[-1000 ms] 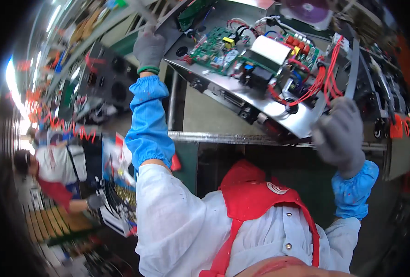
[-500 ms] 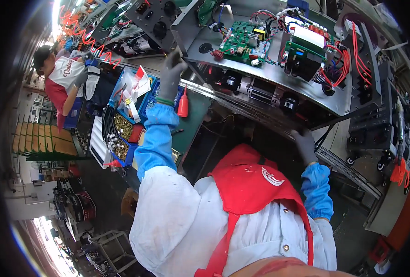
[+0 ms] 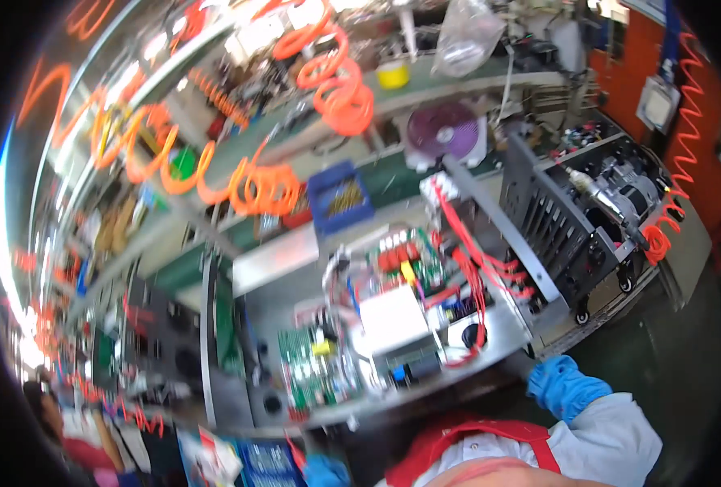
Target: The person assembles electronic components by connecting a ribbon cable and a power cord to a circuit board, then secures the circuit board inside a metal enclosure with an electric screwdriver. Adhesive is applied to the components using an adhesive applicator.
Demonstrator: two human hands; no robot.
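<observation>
A metal equipment chassis [image 3: 340, 415] stands in front of me, holding green circuit boards [image 3: 302, 367], a white-topped unit [image 3: 393, 318] and bundles of red wires [image 3: 476, 302]. My right hand [image 3: 518, 366], in a grey glove, is at the chassis's front right edge. Its fingers are smeared, and whether it grips the edge cannot be told. Of my left arm only the blue sleeve [image 3: 326, 471] shows, low in the picture beside a red squeeze bottle [image 3: 295, 454]; that hand cannot be made out.
Right of the chassis stands a black wheeled unit [image 3: 559, 231] with a motor. Behind lie a blue bin [image 3: 340, 199] of small parts and a purple disc-shaped thing [image 3: 446, 131]. Orange coiled hoses [image 3: 263, 188] hang overhead. A co-worker [image 3: 80, 430] is at far left.
The view has swung up and to the right, bringing the far bench and the hoses into sight. My right hand is now closer to the chassis edge; my left hand has dropped from clear sight.
</observation>
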